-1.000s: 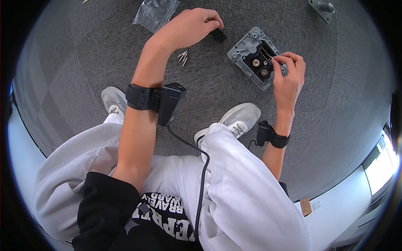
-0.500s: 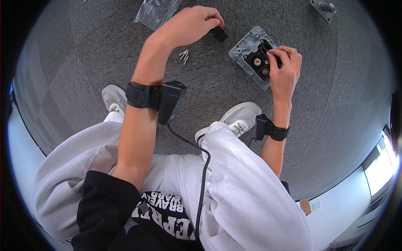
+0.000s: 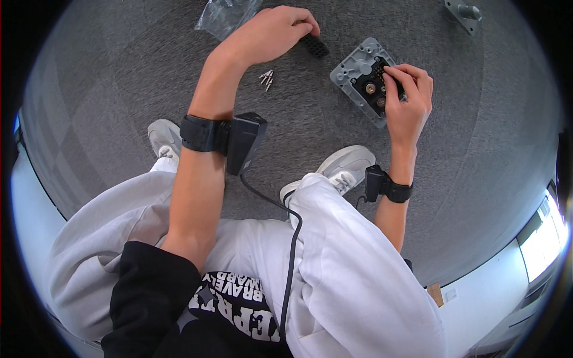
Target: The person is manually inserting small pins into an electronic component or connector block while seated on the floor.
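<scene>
Hands (image 3: 407, 98) on ribbed grey housing (image 3: 358, 74)

You are getting bright, even daylight; a window (image 3: 546, 238) at the lower right is blowing out to white. The fisheye is bending the carpet (image 3: 119, 89) toward a dark rim. Shadows are staying soft, focus crisp.

I see grey carpet floor (image 3: 119, 89), a white wall (image 3: 483, 286) and a bright window (image 3: 546, 247) at lower right.

Loose screws (image 3: 266, 78) (a small cluster) dot open carpet (image 3: 119, 89) between both hands.
</scene>
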Action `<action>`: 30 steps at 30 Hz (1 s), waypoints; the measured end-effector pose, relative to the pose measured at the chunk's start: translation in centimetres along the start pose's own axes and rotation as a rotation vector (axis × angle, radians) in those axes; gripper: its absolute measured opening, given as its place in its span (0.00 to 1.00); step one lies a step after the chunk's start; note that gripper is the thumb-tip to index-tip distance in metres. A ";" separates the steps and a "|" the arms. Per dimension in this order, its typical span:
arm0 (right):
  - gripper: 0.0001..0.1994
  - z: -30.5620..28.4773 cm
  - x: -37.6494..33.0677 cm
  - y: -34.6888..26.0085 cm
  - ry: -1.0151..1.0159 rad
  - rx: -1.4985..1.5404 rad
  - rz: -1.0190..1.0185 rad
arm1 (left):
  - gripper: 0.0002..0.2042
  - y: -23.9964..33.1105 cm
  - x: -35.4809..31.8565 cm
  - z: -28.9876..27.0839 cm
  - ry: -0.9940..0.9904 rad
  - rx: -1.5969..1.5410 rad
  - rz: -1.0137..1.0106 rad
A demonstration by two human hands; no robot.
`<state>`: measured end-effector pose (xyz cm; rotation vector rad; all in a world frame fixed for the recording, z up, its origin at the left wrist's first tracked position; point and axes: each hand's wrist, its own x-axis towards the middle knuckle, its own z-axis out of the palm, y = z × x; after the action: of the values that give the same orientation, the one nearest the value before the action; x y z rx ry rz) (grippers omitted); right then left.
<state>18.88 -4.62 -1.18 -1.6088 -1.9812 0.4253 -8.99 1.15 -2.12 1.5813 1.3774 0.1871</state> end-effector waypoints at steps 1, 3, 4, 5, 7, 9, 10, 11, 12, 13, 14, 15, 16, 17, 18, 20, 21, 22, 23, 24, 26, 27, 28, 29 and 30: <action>0.05 0.1 -0.1 -0.5 0.001 0.001 0.002 | 0.14 0.0 0.1 0.0 0.015 0.005 0.009; 0.07 0.9 -0.3 -2.1 -0.055 0.168 -0.066 | 0.14 -0.6 0.2 0.2 0.027 0.012 0.019; 0.08 1.7 -0.5 -3.0 -0.106 0.219 -0.115 | 0.14 -1.5 0.4 0.6 0.078 0.021 0.104; 0.09 2.9 -0.8 -4.0 -0.157 0.274 -0.163 | 0.14 -1.9 0.4 0.6 0.130 0.033 0.185; 0.13 5.6 -1.6 -6.6 -0.249 0.353 -0.208 | 0.14 -2.5 0.4 0.6 0.126 0.047 0.196; 0.12 8.4 -2.8 -8.2 -0.296 0.323 -0.236 | 0.14 -1.7 0.3 0.1 0.120 0.054 0.212; 0.12 9.6 -3.4 -8.4 -0.343 0.288 -0.263 | 0.14 -0.1 0.1 -0.5 0.034 0.060 0.099; 0.12 10.9 -4.1 -8.2 -0.343 0.284 -0.261 | 0.14 0.8 0.0 -0.7 -0.053 0.066 -0.014; 0.10 12.2 -4.8 -7.8 -0.329 0.232 -0.268 | 0.14 0.8 0.2 -0.6 -0.055 0.064 -0.010; 0.09 12.9 -5.0 -8.0 -0.317 0.190 -0.279 | 0.14 0.6 0.1 -0.6 -0.057 0.060 -0.016; 0.09 13.2 -5.2 -8.0 -0.318 0.194 -0.282 | 0.14 0.4 0.1 -0.6 -0.059 0.054 -0.020; 0.08 13.5 -5.4 -7.9 -0.310 0.209 -0.286 | 0.14 0.0 0.0 -0.5 -0.057 0.055 -0.023; 0.07 13.6 -5.5 -7.9 -0.303 0.222 -0.288 | 0.15 -0.4 -0.1 -0.3 -0.002 0.048 0.040; 0.07 13.8 -5.7 -7.8 -0.303 0.222 -0.289 | 0.15 -0.8 -0.2 0.0 0.052 0.041 0.103; 0.08 14.0 -5.7 -7.7 -0.311 0.240 -0.297 | 0.15 -1.2 -0.2 0.2 0.052 0.041 0.103; 0.08 14.2 -5.6 -7.5 -0.318 0.255 -0.301 | 0.15 -1.2 -0.2 0.3 0.065 0.031 0.127; 0.09 14.2 -5.5 -7.4 -0.326 0.246 -0.312 | 0.15 -1.1 -0.1 0.4 0.063 0.031 0.129; 0.09 14.3 -5.3 -7.4 -0.333 0.238 -0.322 | 0.15 -0.6 -0.2 0.3 0.045 0.033 0.103; 0.09 14.5 -5.1 -7.4 -0.331 0.238 -0.322 | 0.15 -0.3 -0.2 0.2 0.027 0.036 0.077; 0.09 14.7 -4.9 -7.5 -0.315 0.231 -0.347 | 0.15 -0.4 -0.1 0.2 0.027 0.037 0.078; 0.09 14.7 -4.6 -7.6 -0.299 0.224 -0.373 | 0.15 -0.6 -0.1 0.3 0.063 0.040 0.142; 0.08 14.6 -4.5 -7.6 -0.305 0.240 -0.373 | 0.15 -0.7 -0.1 0.3 0.064 0.040 0.143; 0.08 14.5 -4.4 -7.6 -0.312 0.255 -0.372 | 0.15 -0.4 -0.2 0.1 0.046 0.043 0.111; 0.08 14.3 -4.3 -7.6 -0.312 0.254 -0.372 | 0.14 -0.2 -0.2 -0.1 0.028 0.045 0.079; 0.08 13.8 -4.4 -7.3 -0.307 0.301 -0.340 | 0.14 0.1 -0.1 -0.4 0.027 0.044 0.080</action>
<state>5.48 -9.26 -9.01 -1.0453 -2.2326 0.8269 -9.24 1.25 -1.83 1.6771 1.3483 0.2285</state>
